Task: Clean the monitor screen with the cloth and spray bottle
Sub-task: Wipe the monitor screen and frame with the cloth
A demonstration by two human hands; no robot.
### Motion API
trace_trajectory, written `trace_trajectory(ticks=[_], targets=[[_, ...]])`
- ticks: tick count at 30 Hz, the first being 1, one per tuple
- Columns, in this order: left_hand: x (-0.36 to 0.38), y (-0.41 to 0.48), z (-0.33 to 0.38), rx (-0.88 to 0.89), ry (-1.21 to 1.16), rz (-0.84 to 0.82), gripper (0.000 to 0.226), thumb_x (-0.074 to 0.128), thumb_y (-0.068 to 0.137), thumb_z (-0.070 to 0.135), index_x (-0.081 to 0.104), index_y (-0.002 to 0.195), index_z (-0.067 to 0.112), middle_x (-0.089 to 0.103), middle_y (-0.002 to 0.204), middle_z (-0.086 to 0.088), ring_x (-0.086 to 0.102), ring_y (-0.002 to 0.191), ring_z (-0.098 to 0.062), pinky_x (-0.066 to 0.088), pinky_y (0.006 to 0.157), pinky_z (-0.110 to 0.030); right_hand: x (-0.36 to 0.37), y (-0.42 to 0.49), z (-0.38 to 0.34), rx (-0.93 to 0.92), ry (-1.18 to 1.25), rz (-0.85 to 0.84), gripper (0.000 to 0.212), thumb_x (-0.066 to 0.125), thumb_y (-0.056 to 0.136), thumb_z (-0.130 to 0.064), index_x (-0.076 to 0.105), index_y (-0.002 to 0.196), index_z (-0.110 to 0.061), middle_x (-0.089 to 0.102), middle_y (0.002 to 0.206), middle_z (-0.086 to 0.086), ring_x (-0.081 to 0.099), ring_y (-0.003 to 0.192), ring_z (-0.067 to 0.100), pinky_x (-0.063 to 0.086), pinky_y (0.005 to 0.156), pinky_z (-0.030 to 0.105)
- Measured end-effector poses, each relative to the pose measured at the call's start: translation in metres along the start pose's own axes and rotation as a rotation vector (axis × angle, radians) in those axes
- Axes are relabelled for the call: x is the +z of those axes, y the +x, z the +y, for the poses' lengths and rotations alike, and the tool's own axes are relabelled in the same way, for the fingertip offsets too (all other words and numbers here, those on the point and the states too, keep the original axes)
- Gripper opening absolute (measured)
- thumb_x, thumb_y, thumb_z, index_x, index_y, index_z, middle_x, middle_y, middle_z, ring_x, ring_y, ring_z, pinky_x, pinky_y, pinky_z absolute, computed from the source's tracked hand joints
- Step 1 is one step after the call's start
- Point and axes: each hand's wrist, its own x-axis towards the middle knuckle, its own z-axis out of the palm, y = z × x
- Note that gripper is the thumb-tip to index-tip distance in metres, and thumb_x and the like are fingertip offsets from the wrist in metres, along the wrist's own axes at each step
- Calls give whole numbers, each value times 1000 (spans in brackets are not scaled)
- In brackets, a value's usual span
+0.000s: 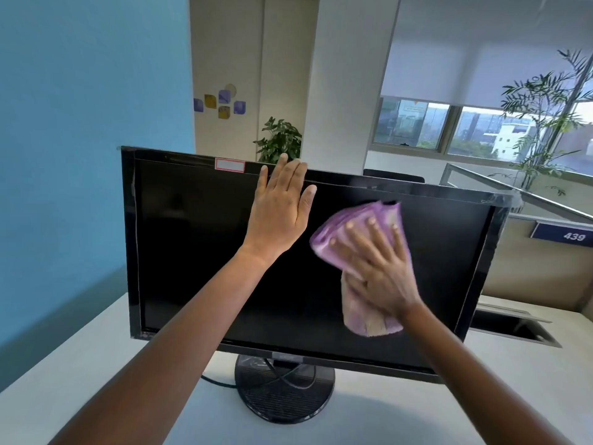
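A black monitor (199,252) with a dark screen stands on a round base on the white desk. My left hand (279,207) lies flat with fingers together against the top middle of the screen, fingertips over the upper bezel. My right hand (375,268) presses a folded purple cloth (365,313) against the right half of the screen, fingers spread over it. The cloth sticks out above and below my palm. No spray bottle is in view.
The white desk (481,412) carries the monitor's round base (285,393) and a black cable. An open cable tray (513,326) lies at the right behind the monitor. A partition with a "439" sign (561,236) and potted plants stand behind; a blue wall is on the left.
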Motion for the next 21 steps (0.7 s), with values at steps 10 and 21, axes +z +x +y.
trace_trajectory(ticks=[10, 21], targets=[[26, 1, 20, 17, 40, 79, 64, 15, 93, 47, 36, 137, 4, 40, 144, -15, 27, 140, -28, 6, 115, -41, -4, -11, 6, 469, 92, 112, 53, 32, 91, -43, 32, 140, -25, 23, 151, 13, 11, 141, 34, 11, 115, 48], [29, 0, 22, -4, 45, 93, 60, 19, 92, 38, 32, 139, 4, 35, 146, -15, 23, 141, -27, 3, 116, -40, 17, -103, -72, -148, 89, -218, 77, 45, 78, -44, 10, 146, -32, -3, 157, -3, -4, 144, 20, -3, 117, 45]])
